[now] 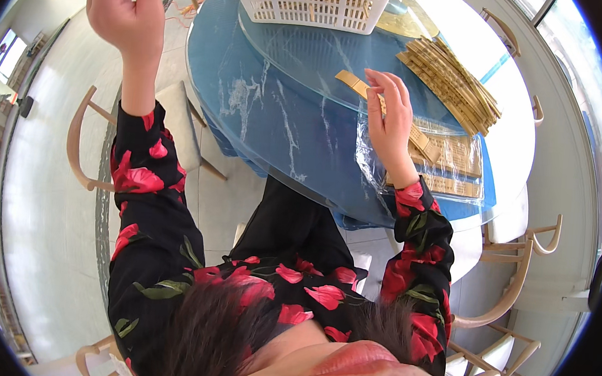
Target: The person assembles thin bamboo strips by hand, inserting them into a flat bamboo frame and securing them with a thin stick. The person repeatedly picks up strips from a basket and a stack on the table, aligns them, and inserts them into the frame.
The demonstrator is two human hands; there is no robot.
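A thin tan paper sleeve (355, 84) is pinched at its near end between the fingertips of the right hand (389, 124), above the glass turntable (311, 54) near the round blue table's (284, 137) right edge. It is judged light, flat and easily creased, best gripped by an end. A clear plastic bag (451, 168) of sleeves lies beneath, a loose stack (451, 79) beyond. The left hand (121, 8) is raised, loosely curled, holding nothing visible.

Round blue marbled table (284, 137) bears a white basket (315, 2); wooden strips (451, 76); clear plastic bags (451, 164)
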